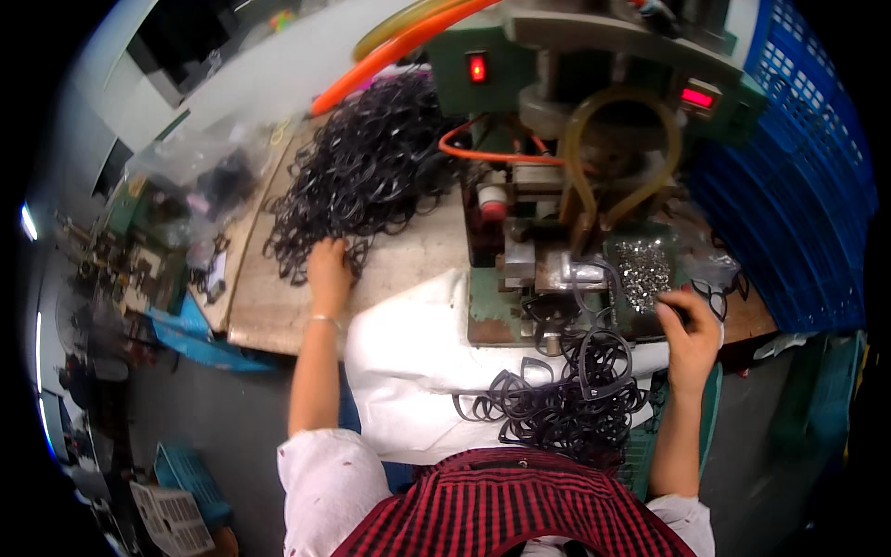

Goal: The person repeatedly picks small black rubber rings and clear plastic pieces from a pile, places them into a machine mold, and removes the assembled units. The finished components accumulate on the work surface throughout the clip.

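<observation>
My left hand [329, 269] rests on the near edge of a big heap of black spectacle frames [367, 167] on the wooden bench, fingers curled into the heap; whether it grips a frame I cannot tell. My right hand [689, 327] is at the right side of a green press machine [557, 121], fingertips pinched at a small tray of tiny silver metal parts [643, 271]. A black frame [585, 283] sits in the machine's fixture. A second pile of black frames [566, 399] lies on a white cloth [408, 362] in my lap.
Blue plastic crates [789, 186] stand at the right. Orange and yellow hoses [399, 42] run to the machine. Clear plastic bags [200, 176] with dark parts lie at the bench's left. A blue crate [190, 473] and papers sit on the floor at lower left.
</observation>
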### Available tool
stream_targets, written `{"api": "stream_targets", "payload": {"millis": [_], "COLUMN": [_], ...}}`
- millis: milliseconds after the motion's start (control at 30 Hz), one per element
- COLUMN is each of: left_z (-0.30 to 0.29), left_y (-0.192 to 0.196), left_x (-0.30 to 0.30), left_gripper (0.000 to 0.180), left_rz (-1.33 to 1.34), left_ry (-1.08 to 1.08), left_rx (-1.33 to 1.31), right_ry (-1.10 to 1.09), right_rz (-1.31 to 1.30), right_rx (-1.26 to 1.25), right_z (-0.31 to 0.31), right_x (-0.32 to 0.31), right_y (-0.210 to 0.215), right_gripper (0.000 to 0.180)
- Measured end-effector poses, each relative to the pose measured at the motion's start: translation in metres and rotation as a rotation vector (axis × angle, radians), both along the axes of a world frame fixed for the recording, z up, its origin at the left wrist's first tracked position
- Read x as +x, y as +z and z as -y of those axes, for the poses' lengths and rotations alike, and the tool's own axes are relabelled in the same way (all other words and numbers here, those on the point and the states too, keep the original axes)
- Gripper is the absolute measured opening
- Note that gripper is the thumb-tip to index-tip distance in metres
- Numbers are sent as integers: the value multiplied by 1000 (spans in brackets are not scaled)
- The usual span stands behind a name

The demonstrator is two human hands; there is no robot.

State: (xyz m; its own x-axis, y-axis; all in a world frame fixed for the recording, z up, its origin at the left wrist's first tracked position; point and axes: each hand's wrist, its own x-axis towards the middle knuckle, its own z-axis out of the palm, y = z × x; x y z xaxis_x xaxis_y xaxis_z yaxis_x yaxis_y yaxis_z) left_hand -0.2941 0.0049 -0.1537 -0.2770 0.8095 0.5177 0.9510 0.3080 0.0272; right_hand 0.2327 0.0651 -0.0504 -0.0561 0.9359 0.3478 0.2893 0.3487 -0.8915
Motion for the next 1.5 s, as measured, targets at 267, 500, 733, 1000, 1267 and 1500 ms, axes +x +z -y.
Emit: {"api": "stream_targets", "payload": {"millis": [267, 500, 733, 1000, 1267, 1500], "left_z": [-9, -8, -37, -18, -31, -27], "left_y": [42, 171, 192, 143, 118, 106], "left_x": [123, 223, 241, 273, 281, 283], "left_gripper": [11, 12, 9, 22, 22, 22], "left_rz": [365, 1127, 1193, 124, 61, 116], "left_ry": [-151, -1063, -965, -1315, -1295, -1276], "left_rx": [270, 730, 797, 464, 480, 561], "right_ry": [298, 331, 260, -403, -252, -189], "right_rz": [-289, -473, -536, 805, 337, 227], "right_rx": [-78, -247, -263, 273, -64, 19], "right_z": [-47, -31, 3, -50, -79, -78], "right_x": [-82, -89, -94, -4, 3, 9], "right_y": [17, 32, 45, -61, -54, -58], "right_gripper": [32, 46, 54, 24, 13, 17]}}
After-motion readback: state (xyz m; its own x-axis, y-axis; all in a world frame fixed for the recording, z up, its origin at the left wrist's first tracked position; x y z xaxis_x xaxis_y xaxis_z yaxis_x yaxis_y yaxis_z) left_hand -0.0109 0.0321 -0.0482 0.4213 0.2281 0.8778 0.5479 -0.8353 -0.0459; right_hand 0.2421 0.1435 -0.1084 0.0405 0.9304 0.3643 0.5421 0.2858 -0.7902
